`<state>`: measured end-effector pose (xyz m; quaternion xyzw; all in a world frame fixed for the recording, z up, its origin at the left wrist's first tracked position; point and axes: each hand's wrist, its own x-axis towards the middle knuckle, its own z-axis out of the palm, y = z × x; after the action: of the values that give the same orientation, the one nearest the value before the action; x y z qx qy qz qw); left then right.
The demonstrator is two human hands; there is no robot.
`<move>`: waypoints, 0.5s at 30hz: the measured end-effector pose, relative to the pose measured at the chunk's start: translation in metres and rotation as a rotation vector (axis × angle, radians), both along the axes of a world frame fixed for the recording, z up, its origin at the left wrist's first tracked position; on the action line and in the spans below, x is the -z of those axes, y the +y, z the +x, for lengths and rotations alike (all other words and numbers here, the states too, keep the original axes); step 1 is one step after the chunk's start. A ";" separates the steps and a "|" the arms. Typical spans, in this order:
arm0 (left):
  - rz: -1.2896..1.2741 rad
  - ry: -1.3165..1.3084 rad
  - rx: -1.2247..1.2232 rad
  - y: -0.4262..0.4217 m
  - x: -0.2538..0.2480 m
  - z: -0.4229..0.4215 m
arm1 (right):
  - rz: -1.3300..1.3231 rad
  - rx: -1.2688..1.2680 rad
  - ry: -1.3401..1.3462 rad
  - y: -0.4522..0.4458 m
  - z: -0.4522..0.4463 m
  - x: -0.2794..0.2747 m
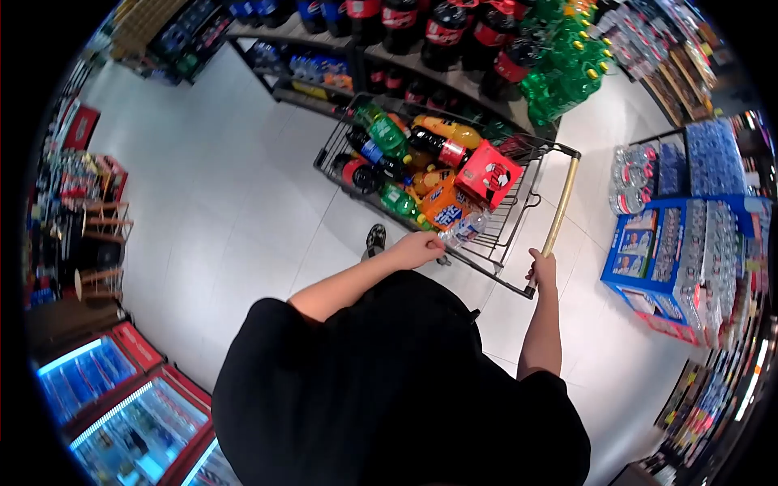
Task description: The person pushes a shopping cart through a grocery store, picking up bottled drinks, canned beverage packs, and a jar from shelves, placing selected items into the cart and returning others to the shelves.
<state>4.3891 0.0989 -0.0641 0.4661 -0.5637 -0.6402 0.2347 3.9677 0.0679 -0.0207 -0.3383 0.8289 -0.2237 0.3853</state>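
Note:
My right hand (541,267) is wrapped round the gold-coloured handle (561,206) of a wire shopping cart (504,243), near its lower end. At the cart's near side rim is my left hand (417,249), fingers curled in. Whether they hold the rim or something small is hidden. Closest to them in the cart lies a clear plastic bottle (466,230). Beside it are an orange soft-drink pack (448,207) and a red box (489,173). Green bottles (382,130), a dark cola bottle (438,146) and a yellow-orange bottle (450,130) fill the rest.
A shelf (324,101) of large soda bottles borders the cart's far side, with green bottle packs (567,73) at its end. Right of the cart stands a blue display (648,251) of bottled water. Lit coolers (138,421) are at lower left, stools (101,223) farther up.

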 end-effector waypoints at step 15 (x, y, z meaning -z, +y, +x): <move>-0.446 -0.274 0.365 0.068 -0.051 -0.172 | -0.087 -0.222 -0.429 0.038 -0.012 0.019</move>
<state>4.2172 0.1666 -0.0126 0.3763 -0.7910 -0.4634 0.1341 3.9555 0.1058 -0.0394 -0.3882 0.6755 -0.2823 0.5597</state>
